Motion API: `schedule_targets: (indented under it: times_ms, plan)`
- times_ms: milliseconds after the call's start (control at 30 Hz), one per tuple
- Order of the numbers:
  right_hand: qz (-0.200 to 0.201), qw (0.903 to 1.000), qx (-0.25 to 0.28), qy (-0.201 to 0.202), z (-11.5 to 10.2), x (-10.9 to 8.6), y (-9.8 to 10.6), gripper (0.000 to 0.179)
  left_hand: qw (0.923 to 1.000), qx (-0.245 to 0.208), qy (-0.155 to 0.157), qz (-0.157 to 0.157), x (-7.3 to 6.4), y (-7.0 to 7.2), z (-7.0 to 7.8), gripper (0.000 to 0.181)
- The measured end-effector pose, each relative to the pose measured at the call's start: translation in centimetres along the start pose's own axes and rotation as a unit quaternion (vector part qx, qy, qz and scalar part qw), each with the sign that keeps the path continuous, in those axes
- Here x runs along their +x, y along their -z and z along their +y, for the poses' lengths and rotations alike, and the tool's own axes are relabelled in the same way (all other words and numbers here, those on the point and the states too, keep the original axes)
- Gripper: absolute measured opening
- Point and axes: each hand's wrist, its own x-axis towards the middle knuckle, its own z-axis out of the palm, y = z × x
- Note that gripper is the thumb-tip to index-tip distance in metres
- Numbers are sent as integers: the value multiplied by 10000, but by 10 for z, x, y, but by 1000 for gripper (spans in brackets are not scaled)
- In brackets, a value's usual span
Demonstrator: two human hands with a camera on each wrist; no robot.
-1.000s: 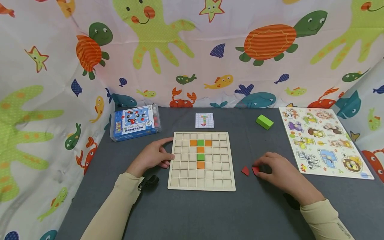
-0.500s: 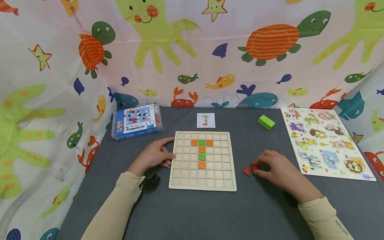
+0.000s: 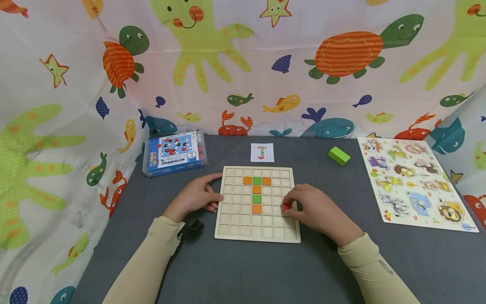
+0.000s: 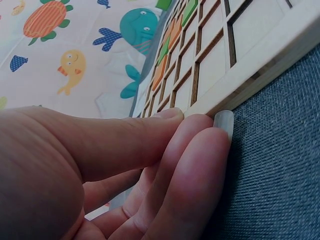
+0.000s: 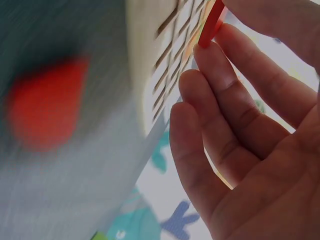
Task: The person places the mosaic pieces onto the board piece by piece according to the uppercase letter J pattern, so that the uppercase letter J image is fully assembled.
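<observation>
A square wooden grid board (image 3: 230, 230) lies on the dark cloth with orange and green square tiles (image 3: 257, 189) set in a T shape. At its left edge, my left hand (image 3: 195, 196) holds the rim, thumb tip and fingertips against it and index finger stretched to the upper corner. My right hand (image 3: 315, 211) is over the board's right side and pinches a small red piece (image 3: 286, 207) between thumb and fingers. A second red piece, a quarter-circle wedge (image 5: 47, 105), lies on the cloth in the right wrist view; the hand hides it in the head view.
Behind the board lies a small printed pattern card (image 3: 262, 153). A blue boxed set (image 3: 174, 153) stands at back left. Toward the back right are a green block (image 3: 339, 156) and an animal puzzle board (image 3: 411, 181). A patterned curtain (image 3: 228, 84) closes off the back.
My right hand has lifted the red piece off the cloth and carried it left over the board's right part. The left hand keeps its place at the board's edge.
</observation>
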Motion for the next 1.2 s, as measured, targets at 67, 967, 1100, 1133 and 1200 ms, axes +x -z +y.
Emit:
schedule_targets:
  times_ms: [67, 967, 1100, 1133, 1200]
  plan:
    - [-17, 9999, 48, 88, -11, 7, -5, 9, 10000, -17, -4, -4, 0, 0, 0, 80]
    - [44, 9963, -285, 807, -61, 27, -44, 7, 10000, -28, 31, 4, 2, -1, -2, 80]
    - [111, 9958, -354, 833, -61, 27, -46, 9, 10000, -49, 8, -2, 1, -1, -1, 81]
    - [119, 9958, -360, 837, -61, 27, -46, 9, 10000, -43, 8, -1, 1, -1, -1, 81]
    - [123, 9958, -356, 833, -61, 27, -45, 8, 10000, -40, 13, -7, 1, -1, 0, 80]
